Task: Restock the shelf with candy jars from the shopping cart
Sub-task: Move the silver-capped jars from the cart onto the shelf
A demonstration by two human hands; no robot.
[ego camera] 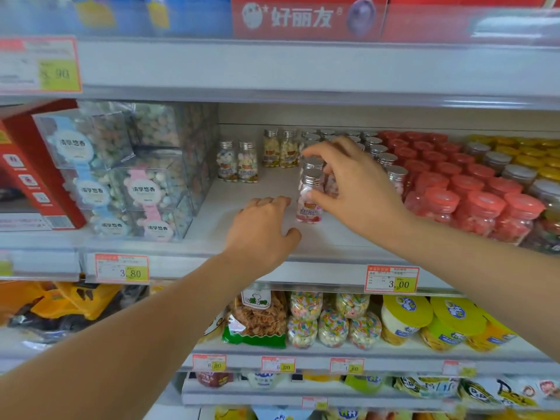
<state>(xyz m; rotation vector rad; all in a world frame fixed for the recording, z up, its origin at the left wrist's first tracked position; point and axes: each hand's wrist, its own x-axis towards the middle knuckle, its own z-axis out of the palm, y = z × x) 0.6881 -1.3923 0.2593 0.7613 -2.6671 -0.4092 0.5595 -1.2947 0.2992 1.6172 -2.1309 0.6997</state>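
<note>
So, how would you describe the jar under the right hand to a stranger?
Find the middle shelf, above the 3.00 price tag. Left of the red-lidded jars, the right hand grips a small jar. Silver-capped with pink sweets, it is the front one of its row.

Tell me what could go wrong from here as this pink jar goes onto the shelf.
1. The right hand pinches the pink jar between thumb and fingertips; tall and narrow, it could tip on release.
2. The silver-capped jars stand packed close behind that hand; withdrawing could topple them.
3. The left hand rests on the shelf beside the jar and might bump it.
</note>
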